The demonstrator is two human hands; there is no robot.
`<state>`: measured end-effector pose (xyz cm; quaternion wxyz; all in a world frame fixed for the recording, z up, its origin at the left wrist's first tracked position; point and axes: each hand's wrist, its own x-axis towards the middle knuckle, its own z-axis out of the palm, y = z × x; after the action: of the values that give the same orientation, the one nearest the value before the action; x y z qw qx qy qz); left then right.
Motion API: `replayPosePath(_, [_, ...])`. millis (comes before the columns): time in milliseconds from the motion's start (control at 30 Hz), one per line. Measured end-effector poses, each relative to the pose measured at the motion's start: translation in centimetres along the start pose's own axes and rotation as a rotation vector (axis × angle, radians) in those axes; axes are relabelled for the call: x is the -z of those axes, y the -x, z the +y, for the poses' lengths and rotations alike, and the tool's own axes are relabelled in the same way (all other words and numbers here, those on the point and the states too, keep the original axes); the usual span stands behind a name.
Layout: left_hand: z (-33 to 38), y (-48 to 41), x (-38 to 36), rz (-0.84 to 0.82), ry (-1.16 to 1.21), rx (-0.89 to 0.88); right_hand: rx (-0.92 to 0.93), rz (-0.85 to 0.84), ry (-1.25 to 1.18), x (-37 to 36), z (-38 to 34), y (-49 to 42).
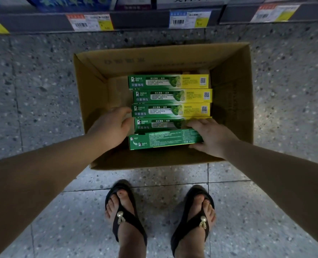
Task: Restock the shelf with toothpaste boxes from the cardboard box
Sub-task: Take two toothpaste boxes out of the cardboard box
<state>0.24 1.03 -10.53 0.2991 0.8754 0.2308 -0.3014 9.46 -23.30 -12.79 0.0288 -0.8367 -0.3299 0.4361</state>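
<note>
Toothpaste boxes (pixel 170 95), five that we could count, lay side by side in the cardboard box (pixel 93 94) on the floor under the shelf (pixel 141 20). Head view: our right hand (pixel 211 137) pinched the right end of the nearest box (pixel 163 139), fingers over, thumb under. Our left hand (pixel 110 127) sat at the left ends, fingers loose and apart. We judged none lifted yet, all five still to shelve
</note>
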Motion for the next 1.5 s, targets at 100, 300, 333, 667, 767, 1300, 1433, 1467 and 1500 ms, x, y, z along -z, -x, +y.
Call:
replayPosePath(100, [-0.1, -0.9, 0.5, 0.081, 0.024, 0.026, -0.018, 0.051, -0.109, 1.0, 0.6, 0.9])
replayPosePath(300, [1.0, -3.8, 1.9, 0.108, -0.087, 0.01, -0.14, 0.298, -0.284, 5.2, 2.1, 5.1])
replayPosePath(333, [1.4, -4.7, 2.0, 0.111, -0.121, 0.0, -0.162, 0.344, -0.299, 6.0, 2.6, 5.7])
replayPosePath(667, [2.6, -11.8, 1.1, -0.054, -0.353, -0.066, -0.281, 0.587, -0.309, 9.6, 6.1, 5.5])
replayPosePath(767, [2.4, -12.0, 1.1, -0.06, -0.313, -0.04, -0.269, 0.563, -0.337, 9.4, 5.6, 4.6])
replayPosePath(1300, [1.8, 0.7, 6.5, 0.265, -0.086, -0.037, -0.148, 0.563, -0.317, 13.4, -2.0, 9.3])
replayPosePath(1433, [2.1, 9.1, 9.6, 0.231, -0.005, -0.009, -0.104, 0.505, -0.294, 17.2, -5.4, 13.8])
replayPosePath(1467, [2.3, 11.3, 10.6, 0.225, 0.03, -0.009, -0.091, 0.493, -0.285, 18.3, -6.3, 15.0])
replayPosePath(1500, [2.6, 13.5, 11.6, 0.224, 0.069, -0.006, -0.073, 0.49, -0.278, 19.4, -7.3, 16.4])
